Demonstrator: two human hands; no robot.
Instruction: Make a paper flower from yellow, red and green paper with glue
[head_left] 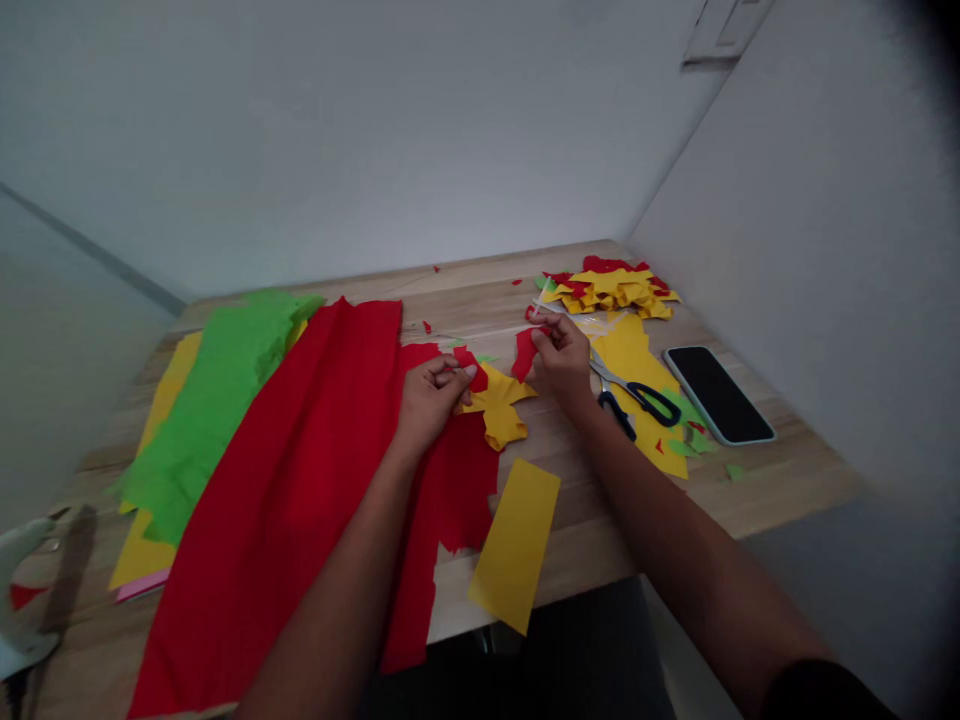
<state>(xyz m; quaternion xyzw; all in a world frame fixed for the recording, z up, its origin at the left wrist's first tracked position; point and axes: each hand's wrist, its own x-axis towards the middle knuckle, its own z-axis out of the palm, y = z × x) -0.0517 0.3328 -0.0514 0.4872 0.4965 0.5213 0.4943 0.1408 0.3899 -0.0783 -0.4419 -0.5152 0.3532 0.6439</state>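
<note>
My left hand (433, 393) is closed, pinching a crumpled yellow paper piece (501, 405) that carries a small red scrap (471, 366) at its top. My right hand (559, 352) is closed too, its fingers pinching a red paper scrap (524, 351) held just right of the yellow piece. Both hands hover over the wooden table (480, 310), a short gap between them. A large red paper sheet (300, 480) lies under my left forearm.
Blue-handled scissors (634, 397) lie on a yellow sheet (637, 370) right of my right hand. A black phone (717, 393) lies further right. A pile of yellow and red cutouts (611, 287) sits at the back. Green paper (217, 400) lies left, a yellow strip (517, 545) overhangs the front edge.
</note>
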